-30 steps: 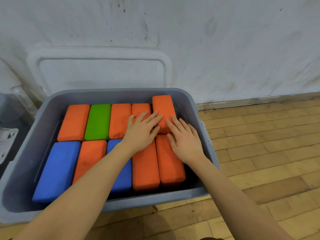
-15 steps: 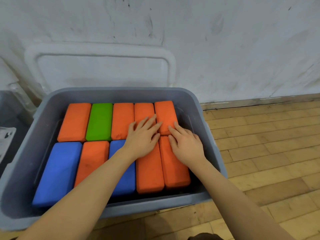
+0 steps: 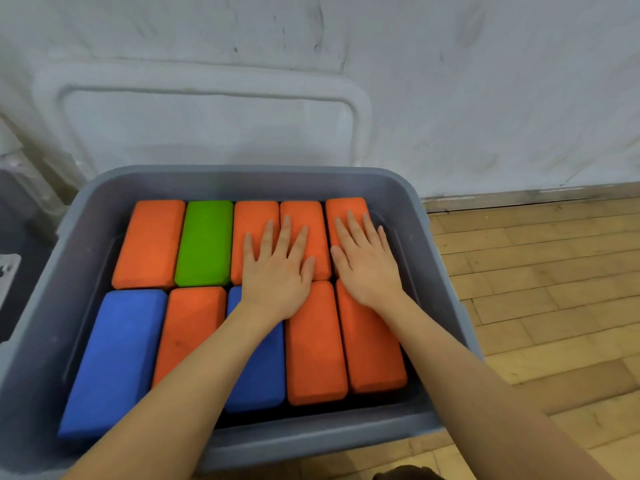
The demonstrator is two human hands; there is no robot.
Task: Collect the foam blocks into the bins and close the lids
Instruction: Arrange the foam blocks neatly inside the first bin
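Wooden floor (image 3: 540,306) lies under a big gray bin (image 3: 443,271), and the bin is full of foam blocks packed side by side in two rows. Nearest in the bin are a blue block (image 3: 114,362), an orange block (image 3: 188,327), another blue one, then two more orange ones. Farther in, the left hand (image 3: 277,271) lies flat with its fingers spread on two orange blocks of the back row. The right hand (image 3: 367,261) lies flat just beside it, fingers straight and a little apart, on the last orange block (image 3: 346,209). A green block (image 3: 204,242) sits left of the hands. Behind the bin, a white lid (image 3: 207,126) leans on the wall (image 3: 485,81).
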